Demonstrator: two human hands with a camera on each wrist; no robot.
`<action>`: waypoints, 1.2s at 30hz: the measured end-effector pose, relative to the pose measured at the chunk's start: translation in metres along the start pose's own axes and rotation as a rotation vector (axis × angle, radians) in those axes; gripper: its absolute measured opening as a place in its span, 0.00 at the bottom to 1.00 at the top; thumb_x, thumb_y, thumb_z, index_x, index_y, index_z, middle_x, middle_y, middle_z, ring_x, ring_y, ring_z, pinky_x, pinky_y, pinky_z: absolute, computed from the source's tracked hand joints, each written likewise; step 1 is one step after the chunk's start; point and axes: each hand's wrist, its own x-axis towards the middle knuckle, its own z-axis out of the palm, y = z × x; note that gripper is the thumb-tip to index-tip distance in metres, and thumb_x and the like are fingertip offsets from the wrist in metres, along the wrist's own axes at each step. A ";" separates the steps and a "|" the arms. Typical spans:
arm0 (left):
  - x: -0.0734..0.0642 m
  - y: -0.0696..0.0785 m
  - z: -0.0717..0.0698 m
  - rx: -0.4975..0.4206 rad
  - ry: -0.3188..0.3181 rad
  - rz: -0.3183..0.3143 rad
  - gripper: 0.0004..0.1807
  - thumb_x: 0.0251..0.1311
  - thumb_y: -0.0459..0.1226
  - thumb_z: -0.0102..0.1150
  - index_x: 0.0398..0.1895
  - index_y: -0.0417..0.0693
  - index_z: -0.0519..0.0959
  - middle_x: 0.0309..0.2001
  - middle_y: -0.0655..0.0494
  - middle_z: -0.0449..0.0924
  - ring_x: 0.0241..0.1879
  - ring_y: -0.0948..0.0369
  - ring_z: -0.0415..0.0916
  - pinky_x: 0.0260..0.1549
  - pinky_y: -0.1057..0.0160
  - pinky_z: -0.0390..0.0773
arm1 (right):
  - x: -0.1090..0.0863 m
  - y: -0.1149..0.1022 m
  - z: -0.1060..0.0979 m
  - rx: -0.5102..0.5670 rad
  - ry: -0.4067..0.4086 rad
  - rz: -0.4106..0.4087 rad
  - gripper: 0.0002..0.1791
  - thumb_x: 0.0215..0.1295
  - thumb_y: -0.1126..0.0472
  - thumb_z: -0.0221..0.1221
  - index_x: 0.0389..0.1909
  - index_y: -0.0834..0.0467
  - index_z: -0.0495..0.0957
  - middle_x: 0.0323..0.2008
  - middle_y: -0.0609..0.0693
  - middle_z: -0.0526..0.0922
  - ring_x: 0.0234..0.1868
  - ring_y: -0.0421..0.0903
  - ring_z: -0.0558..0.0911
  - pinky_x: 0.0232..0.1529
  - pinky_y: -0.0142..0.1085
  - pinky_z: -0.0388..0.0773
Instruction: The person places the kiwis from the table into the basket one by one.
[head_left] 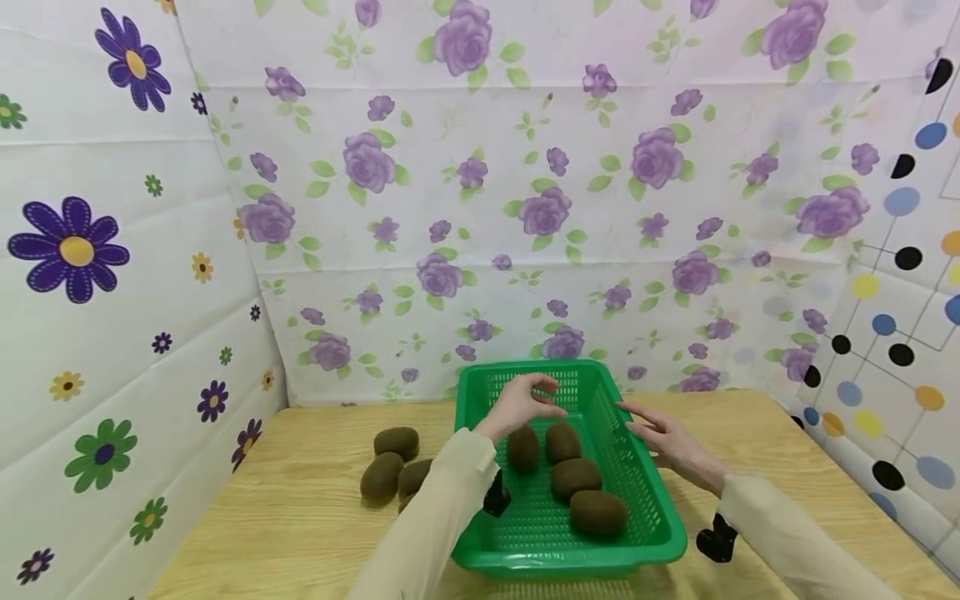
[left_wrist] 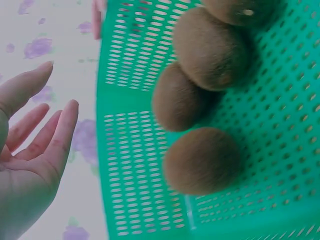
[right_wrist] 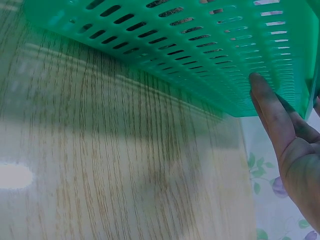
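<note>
Several brown kiwifruits [head_left: 597, 512] lie in a green perforated plastic basket [head_left: 570, 560]. My left hand [head_left: 522, 402] hovers over the far part of the basket, its fingers loosely bent with nothing between them. The left wrist view shows that hand [left_wrist: 37, 140] with thumb and fingers apart, and kiwifruits [left_wrist: 202, 160] in the basket beside it. At the basket's right side, my right hand [head_left: 681, 446] holds the rim. In the right wrist view, fingers [right_wrist: 275, 112] lie against the outer wall [right_wrist: 200, 55]; the thumb is mostly hidden.
Left of the basket, several more kiwifruits [head_left: 382, 477] sit on the wooden table [head_left: 300, 500], partly hidden behind my left sleeve [head_left: 427, 517]. A flowered cloth [head_left: 495, 208] hangs behind the table, with patterned cloths at both sides.
</note>
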 end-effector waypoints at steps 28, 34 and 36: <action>-0.085 0.005 -0.110 -0.095 0.170 0.072 0.24 0.53 0.28 0.62 0.54 0.31 0.70 0.51 0.35 0.69 0.47 0.43 0.70 0.41 0.55 0.74 | 0.000 0.001 -0.004 -0.033 0.003 0.021 0.31 0.70 0.56 0.46 0.70 0.54 0.48 0.64 0.67 0.50 0.55 0.59 0.68 0.43 0.50 0.72; -0.103 -0.013 -0.126 -0.105 0.245 0.079 0.23 0.54 0.27 0.60 0.53 0.27 0.69 0.50 0.33 0.69 0.46 0.41 0.70 0.42 0.54 0.73 | 0.000 0.000 -0.003 -0.017 -0.006 0.015 0.31 0.70 0.57 0.46 0.70 0.54 0.47 0.63 0.69 0.52 0.54 0.59 0.70 0.43 0.51 0.72; -0.107 -0.027 -0.131 -0.105 0.290 0.056 0.23 0.53 0.28 0.61 0.53 0.30 0.70 0.50 0.36 0.71 0.45 0.43 0.71 0.42 0.55 0.73 | 0.000 0.000 -0.002 -0.016 -0.017 0.016 0.31 0.71 0.57 0.45 0.70 0.54 0.46 0.64 0.68 0.50 0.55 0.58 0.69 0.44 0.51 0.72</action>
